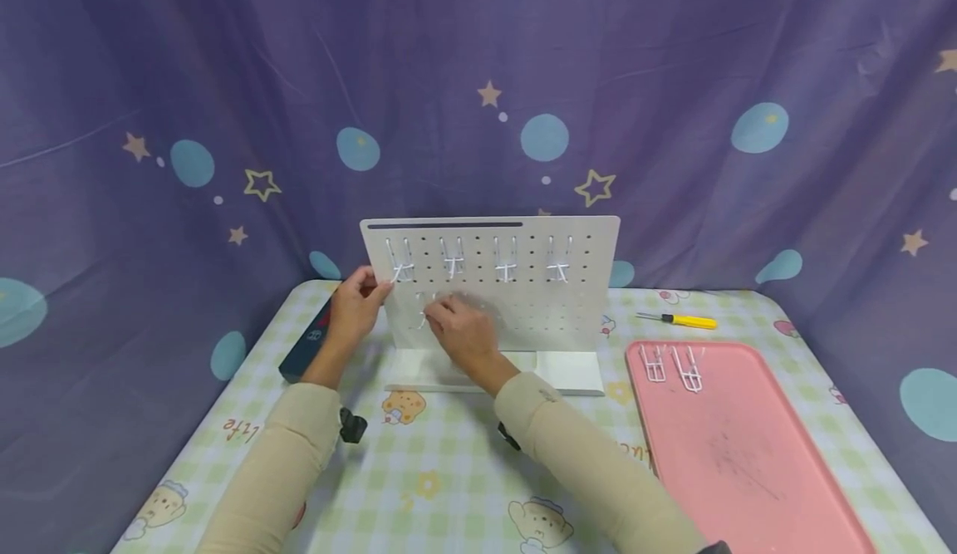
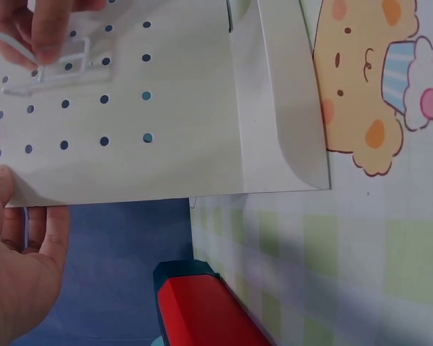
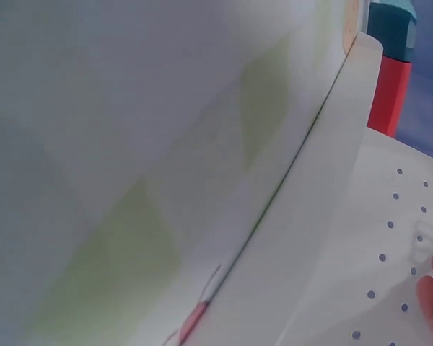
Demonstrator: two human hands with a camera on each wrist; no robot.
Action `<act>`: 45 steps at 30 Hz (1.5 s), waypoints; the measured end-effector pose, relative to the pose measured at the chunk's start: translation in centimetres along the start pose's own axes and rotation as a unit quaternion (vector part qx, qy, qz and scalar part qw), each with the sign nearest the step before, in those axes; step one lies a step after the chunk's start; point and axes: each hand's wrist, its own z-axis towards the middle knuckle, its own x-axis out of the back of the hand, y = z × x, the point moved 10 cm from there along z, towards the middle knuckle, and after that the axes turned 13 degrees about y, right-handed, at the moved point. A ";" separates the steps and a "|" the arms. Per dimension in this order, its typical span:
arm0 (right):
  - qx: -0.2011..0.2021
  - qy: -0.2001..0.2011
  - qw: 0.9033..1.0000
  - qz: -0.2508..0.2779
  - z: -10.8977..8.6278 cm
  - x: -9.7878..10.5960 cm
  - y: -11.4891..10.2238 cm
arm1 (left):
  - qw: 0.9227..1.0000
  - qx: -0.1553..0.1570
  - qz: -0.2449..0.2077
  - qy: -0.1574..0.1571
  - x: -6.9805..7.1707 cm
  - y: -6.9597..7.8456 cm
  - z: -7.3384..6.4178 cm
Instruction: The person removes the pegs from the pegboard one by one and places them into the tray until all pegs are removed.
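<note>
A white pegboard [image 1: 553, 313] stands upright on its base in the middle of the table. My left hand [image 1: 353, 309] grips its left edge, thumb on the front face and fingers behind, as the left wrist view shows. Low on the board's left side, my right hand [image 1: 465, 334] pinches a white wire hook [image 2: 78, 59] against the holes. Its fingers hide part of that hook. Several similar wire hooks [image 1: 505, 262] hang in a row along the upper part of the board. In the right wrist view only the right fingertips [image 3: 429, 295] show, at the edge.
Right of the board lies a pink tray [image 1: 736, 429] with two white wire hooks [image 1: 686, 370] at its far end. A yellow-handled screwdriver [image 1: 691, 321] lies behind the tray. Beside my left hand is a dark box [image 1: 306, 346] with red on it. A purple curtain [image 1: 463, 47] hangs behind.
</note>
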 end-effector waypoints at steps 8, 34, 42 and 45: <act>-0.026 -0.017 0.999 0.013 -0.4 1.5 1.0 | 1.000 0.014 0.008 -0.006 -0.2 -0.5 0.0; -0.120 -0.124 0.984 0.053 -3.2 11.5 8.9 | 1.000 0.016 0.005 -0.005 -0.2 -0.6 -0.2; -0.174 -0.147 0.972 0.061 -4.8 15.2 13.3 | 1.000 0.007 0.010 -0.005 -0.2 -0.3 -0.2; -0.188 -0.142 0.970 0.053 -5.3 17.0 15.3 | 1.000 0.006 0.009 -0.005 0.0 -0.2 -0.2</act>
